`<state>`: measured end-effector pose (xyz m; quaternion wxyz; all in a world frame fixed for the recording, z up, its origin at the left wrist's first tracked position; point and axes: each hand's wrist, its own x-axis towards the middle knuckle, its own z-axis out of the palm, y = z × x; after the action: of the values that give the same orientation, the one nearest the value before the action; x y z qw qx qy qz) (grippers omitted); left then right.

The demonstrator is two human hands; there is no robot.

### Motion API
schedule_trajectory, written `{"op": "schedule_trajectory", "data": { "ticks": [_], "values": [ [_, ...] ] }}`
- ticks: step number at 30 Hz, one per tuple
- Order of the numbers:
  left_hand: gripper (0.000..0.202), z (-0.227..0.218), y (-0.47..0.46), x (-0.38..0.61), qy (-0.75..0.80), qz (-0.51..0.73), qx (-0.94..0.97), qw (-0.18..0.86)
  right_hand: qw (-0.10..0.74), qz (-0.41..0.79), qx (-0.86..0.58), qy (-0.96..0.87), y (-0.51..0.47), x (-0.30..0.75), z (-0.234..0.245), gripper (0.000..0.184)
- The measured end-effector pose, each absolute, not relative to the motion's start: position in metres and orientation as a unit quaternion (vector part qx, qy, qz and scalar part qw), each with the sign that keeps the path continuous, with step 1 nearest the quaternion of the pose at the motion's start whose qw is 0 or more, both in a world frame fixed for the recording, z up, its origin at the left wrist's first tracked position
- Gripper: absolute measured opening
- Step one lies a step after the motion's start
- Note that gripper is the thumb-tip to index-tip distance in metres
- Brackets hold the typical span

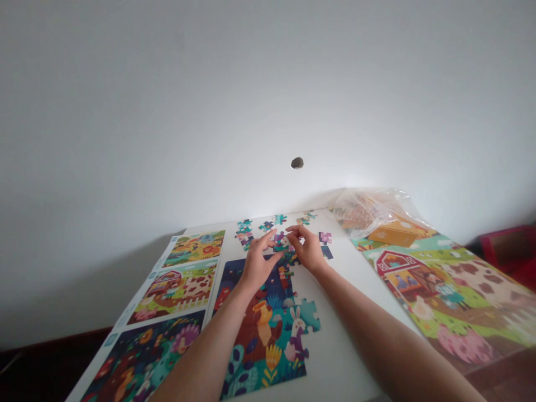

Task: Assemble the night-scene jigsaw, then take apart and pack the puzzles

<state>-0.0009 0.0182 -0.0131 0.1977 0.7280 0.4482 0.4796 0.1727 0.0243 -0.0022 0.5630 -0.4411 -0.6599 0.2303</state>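
White table [343,357]; farm puzzle [444,296] at right, guide sheet [176,290] at left. Half-built night puzzle [268,329] in centre. L hand [256,262] and R hand [309,248] meet over its far edge, fingers half curled, pinching one small piece [281,243] betw. them. Loose pieces [245,231] just beyond.

Finished farm puzzle [452,296], plastic bag [368,209], reference sheet [167,301], wall hole [297,163]

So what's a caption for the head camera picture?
Left hand and right hand meet over a half-built jigsaw puzzle.
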Motion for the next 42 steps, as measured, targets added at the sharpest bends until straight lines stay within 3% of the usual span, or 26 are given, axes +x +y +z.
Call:
{"op": "schedule_trajectory", "data": {
  "ticks": [26, 33, 42],
  "values": [
    [0.052, -0.0128, 0.0198, -0.0046, 0.473, 0.478, 0.726, 0.140, 0.541, 0.240, -0.432, -0.680, 0.0183, 0.1729, 0.0007, 0.029],
    [0.051, -0.0117, 0.0207, -0.0056, 0.479, 0.484, 0.716, 0.154, 0.505, 0.191, -0.386, -0.748, 0.0162, 0.1781, 0.0027, 0.056],
    [0.051, -0.0101, 0.0199, -0.0057, 0.476, 0.493, 0.700, 0.200, 0.447, 0.133, -0.406, -0.786, 0.0186, 0.1806, 0.0017, 0.050]
  ]
}}
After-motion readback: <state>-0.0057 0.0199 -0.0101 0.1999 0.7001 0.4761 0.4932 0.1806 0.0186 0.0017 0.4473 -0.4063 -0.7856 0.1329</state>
